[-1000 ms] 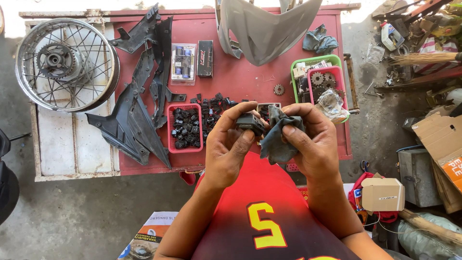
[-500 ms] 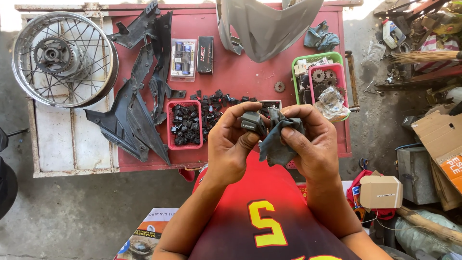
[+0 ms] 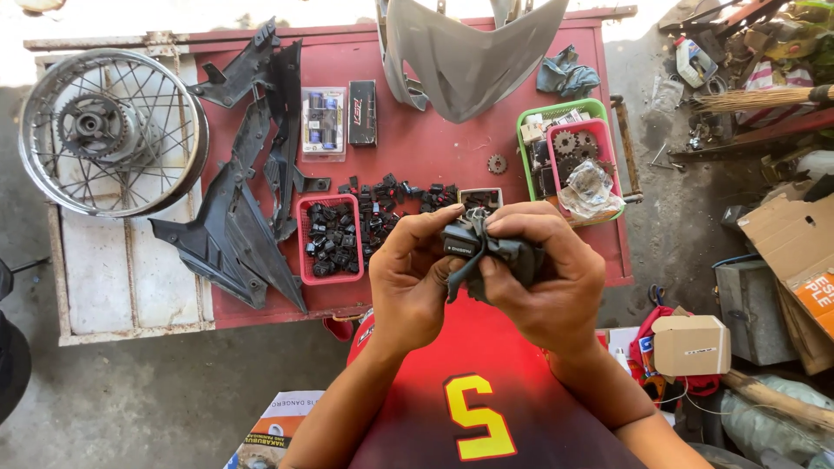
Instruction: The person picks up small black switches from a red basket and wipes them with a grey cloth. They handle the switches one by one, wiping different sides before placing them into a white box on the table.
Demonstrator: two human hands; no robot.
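My left hand (image 3: 415, 280) pinches a small black boxy plastic part (image 3: 459, 243) at chest height, above the near edge of the red table (image 3: 417, 148). My right hand (image 3: 546, 276) presses a dark grey rag (image 3: 508, 258) around that part; a strip of the rag hangs down between the hands. Both hands touch each other over the part. Below them on the table lie several small black parts (image 3: 395, 195) in a loose row, and a red tray (image 3: 330, 239) filled with the same kind of parts sits to the left.
A spoked wheel with a sprocket (image 3: 109, 130) lies at the far left. Black fairing panels (image 3: 248, 200) and a grey cowl (image 3: 469, 52) sit on the table. A green basket (image 3: 532, 122) holds a pink tray of gears. Boxes and clutter stand on the floor to the right.
My right hand has wrapped the rag tighter over the part, and less cloth hangs loose. Both hands stay at the same spot above the table's near edge.
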